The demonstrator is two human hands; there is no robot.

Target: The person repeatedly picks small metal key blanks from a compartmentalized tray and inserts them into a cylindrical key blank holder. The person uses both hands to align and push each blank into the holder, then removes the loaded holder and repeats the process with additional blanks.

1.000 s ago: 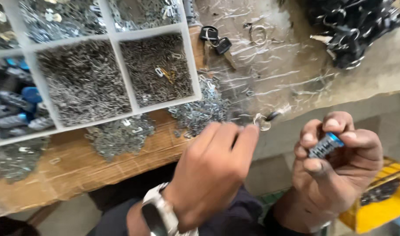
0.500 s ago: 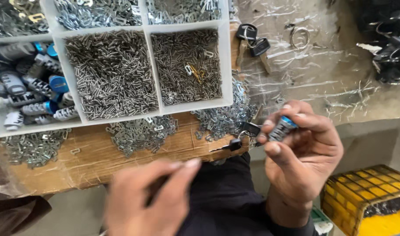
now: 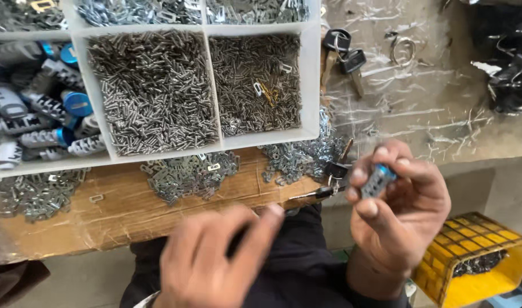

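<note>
Right hand [image 3: 400, 211] pinches a small blue-tipped lock cylinder [image 3: 377, 181]. Blurred left hand [image 3: 215, 262] hangs loosely open, empty. A white tray [image 3: 312, 74] of screws sits beyond.

White compartmented tray [image 3: 312, 74], beyond the hands: two front bins of small grey metal pins [image 3: 155, 91], one holding a few brass pieces [image 3: 267, 94]; far-left bin of grey-and-blue lock cylinders [image 3: 44, 114]. Loose piles of flat metal plates [image 3: 192, 174] lie on the cardboard-covered bench [image 3: 124, 211] between tray and hands. Black-headed keys [image 3: 343, 51] and a key ring [image 3: 405, 50] rest on clear plastic sheet [image 3: 420, 114] beyond. Yellow crate [image 3: 472, 256] sits low, to the right.
</note>
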